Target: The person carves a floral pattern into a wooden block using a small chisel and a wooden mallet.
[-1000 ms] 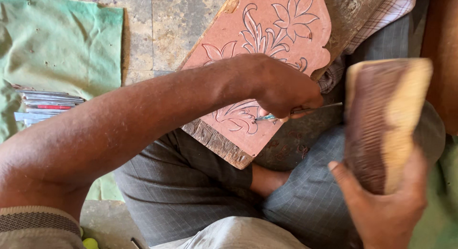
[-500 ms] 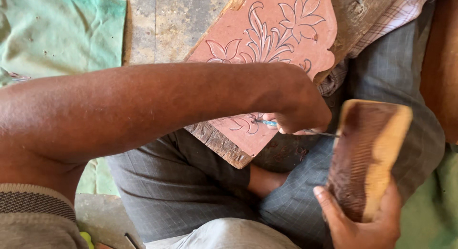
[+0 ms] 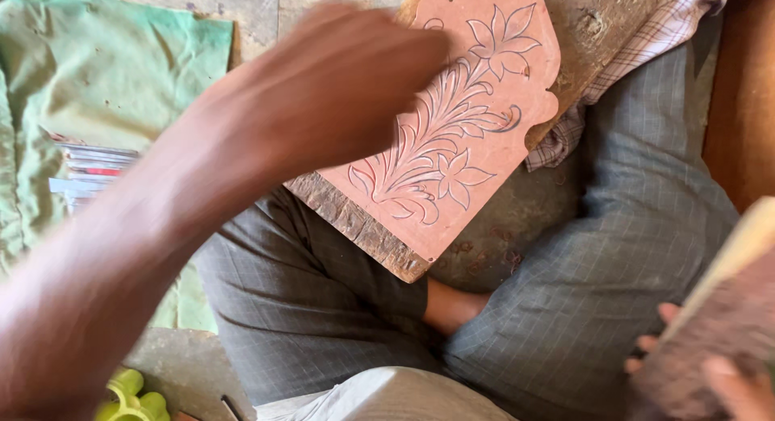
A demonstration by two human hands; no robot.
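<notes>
The left hand (image 3: 355,82) was raised over the far left corner of the slab (image 3: 460,138), blurred, its back toward the camera and its fingers curled under. Whether it pinched a tool or touched the slab could not be told; nothing showed between the fingers. Its forearm ran down to the near left, filling much of that side.

The slab, a pinkish panel with a scalloped far end and an incised spray of leaves and flowers, lay tilted across the person's lap. It sat on a rough wooden backing board (image 3: 363,227), probably so the cut face met the hands at a workable slant with the legs steadying it. The grey checked trousers (image 3: 565,292) were folded cross-legged beneath, and a bare foot (image 3: 452,308) showed just near the board's edge.

At the near right the right hand (image 3: 726,381) was closed round the lower end of a wooden mallet (image 3: 726,308), fingers wrapped on it, held low and well apart from the slab.

On the left floor lay a green cloth (image 3: 105,74) with a stack of thin flat things (image 3: 89,171) on it, and a yellow-green plastic object (image 3: 129,397) sat at the near edge.
</notes>
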